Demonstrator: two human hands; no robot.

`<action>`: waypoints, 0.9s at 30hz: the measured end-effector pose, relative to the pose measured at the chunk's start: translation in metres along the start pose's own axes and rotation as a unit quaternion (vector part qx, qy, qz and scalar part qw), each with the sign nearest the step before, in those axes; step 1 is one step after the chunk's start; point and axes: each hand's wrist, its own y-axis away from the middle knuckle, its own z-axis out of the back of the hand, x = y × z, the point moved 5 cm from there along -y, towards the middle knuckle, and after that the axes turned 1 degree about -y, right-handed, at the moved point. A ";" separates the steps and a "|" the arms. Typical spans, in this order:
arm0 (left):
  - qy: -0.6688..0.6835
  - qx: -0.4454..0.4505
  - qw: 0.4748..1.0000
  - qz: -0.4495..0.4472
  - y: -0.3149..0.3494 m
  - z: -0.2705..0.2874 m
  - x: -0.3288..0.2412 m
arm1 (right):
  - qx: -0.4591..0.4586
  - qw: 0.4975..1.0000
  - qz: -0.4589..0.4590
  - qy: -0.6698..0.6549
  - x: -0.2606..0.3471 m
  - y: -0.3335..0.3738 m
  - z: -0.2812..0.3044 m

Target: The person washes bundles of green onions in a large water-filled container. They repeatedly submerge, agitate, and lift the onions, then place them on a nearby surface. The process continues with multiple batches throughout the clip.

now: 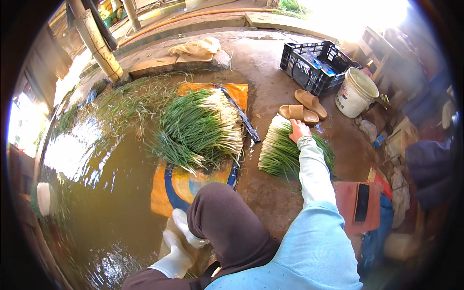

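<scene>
My right hand [299, 131] reaches out to the smaller pile of spring onions [279, 153] on the wet brown floor. Its fingers are apart and rest on the upper edge of the pile, by the white ends; whether any stalk lies between them is too small to make out. These stalks lie side by side, white ends toward the top left and green leaves toward my sleeve. A larger heap of spring onions [195, 123] lies to the left on an orange and blue sheet [164, 186], its white ends facing right. My left hand is out of view.
Muddy water [106, 193] covers the floor at left, with loose green leaves [130, 99] beyond. Tan slippers [298, 113], a black crate [314, 67] and a white bucket [356, 93] stand past the smaller pile. My white boots [176, 258] are at the water's edge.
</scene>
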 end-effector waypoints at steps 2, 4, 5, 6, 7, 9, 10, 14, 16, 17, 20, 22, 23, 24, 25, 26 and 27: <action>0.005 -0.004 1.000 -0.004 0.003 -0.005 -0.002 | 0.034 0.998 0.015 -0.041 -0.004 -0.003 -0.002; 0.007 -0.008 1.000 -0.007 0.005 -0.011 -0.006 | 0.063 0.996 0.031 -0.058 -0.008 -0.004 -0.007; 0.007 -0.008 1.000 -0.010 0.005 -0.015 -0.009 | 0.053 0.996 0.043 -0.057 -0.009 -0.004 -0.010; 0.010 -0.012 1.000 -0.014 0.003 -0.019 -0.013 | 0.031 0.995 0.051 -0.079 -0.007 -0.001 -0.014; 0.016 -0.014 1.000 -0.018 0.002 -0.023 -0.017 | -0.005 0.995 0.057 -0.084 -0.006 0.001 -0.015; 0.023 -0.021 0.999 -0.023 -0.003 -0.033 -0.025 | -0.045 0.998 0.039 -0.036 0.001 0.013 -0.028; 0.028 -0.024 0.999 -0.025 -0.004 -0.038 -0.028 | -0.040 0.998 0.039 -0.028 0.007 0.020 -0.036; 0.039 -0.033 0.998 -0.026 -0.003 -0.050 -0.034 | -0.025 0.999 0.022 -0.007 0.021 0.035 -0.046; 0.048 -0.041 0.998 -0.027 0.004 -0.053 -0.032 | -0.007 1.000 0.017 -0.018 0.020 0.035 -0.038; 0.054 -0.045 0.997 -0.028 0.009 -0.054 -0.030 | -0.011 0.999 0.022 -0.023 0.020 0.033 -0.030; 0.072 -0.062 0.995 -0.020 0.025 -0.062 -0.016 | 0.014 0.999 0.026 -0.015 0.017 0.034 -0.010; 0.080 -0.078 0.994 -0.014 0.036 -0.067 -0.002 | -0.021 0.998 0.052 -0.013 0.024 0.038 0.007; 0.084 -0.089 0.992 -0.011 0.043 -0.069 0.006 | -0.046 0.996 0.074 -0.017 0.032 0.041 0.015; 0.090 -0.100 0.991 -0.005 0.051 -0.071 0.015 | -0.066 0.994 0.090 -0.015 0.041 0.043 0.022; 0.095 -0.116 0.989 0.002 0.063 -0.071 0.024 | -0.091 0.989 0.111 -0.032 0.052 0.044 0.029; 0.098 -0.132 0.986 0.009 0.078 -0.071 0.033 | -0.112 0.984 0.128 -0.045 0.064 0.043 0.035; 0.103 -0.153 0.983 0.017 0.093 -0.071 0.041 | -0.130 0.979 0.147 -0.058 0.078 0.040 0.042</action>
